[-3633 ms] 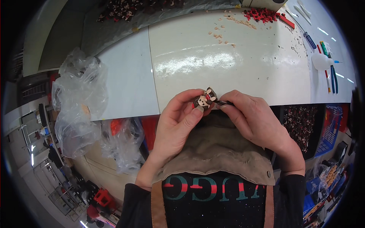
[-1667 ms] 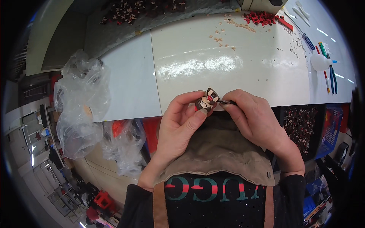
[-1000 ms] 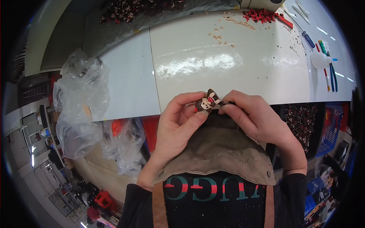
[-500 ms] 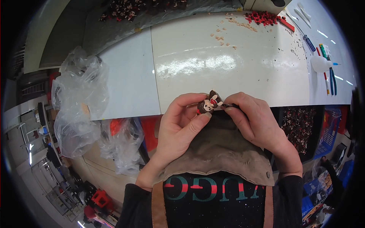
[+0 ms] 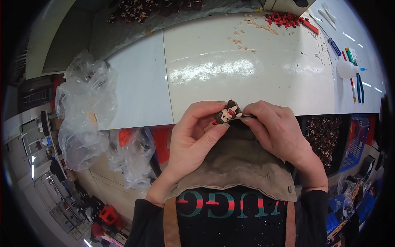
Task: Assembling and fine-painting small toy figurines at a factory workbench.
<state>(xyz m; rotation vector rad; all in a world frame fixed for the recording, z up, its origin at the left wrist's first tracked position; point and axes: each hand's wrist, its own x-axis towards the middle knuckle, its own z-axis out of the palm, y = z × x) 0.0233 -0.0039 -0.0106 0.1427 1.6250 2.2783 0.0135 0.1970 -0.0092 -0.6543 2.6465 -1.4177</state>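
Note:
A small brown figurine [image 5: 226, 115] with a cream face, cream limbs and red details is pinched between the thumb and fingers of my left hand [image 5: 196, 133]. It is held just over the table's front edge, above my apron. My right hand [image 5: 275, 127] is closed on a thin dark tool [image 5: 249, 115], with its tip against or very close to the figurine's right side. Most of that tool is hidden by my fingers, so its exact kind cannot be made out.
On the white table [image 5: 205, 49] lie small cream pieces [image 5: 263, 28], a red pile of small parts [image 5: 284, 19], a screwdriver [image 5: 334, 46], pliers [image 5: 359, 86] and a white squeeze bottle [image 5: 347, 69]. Plastic bags [image 5: 86, 107] hang at left. A blue crate [image 5: 356, 140] and a tray of brown figures [image 5: 323, 140] are at right.
The figurine has turned slightly in my left fingers. My right hand has shifted a little, with the thin tool still at the figurine's side.

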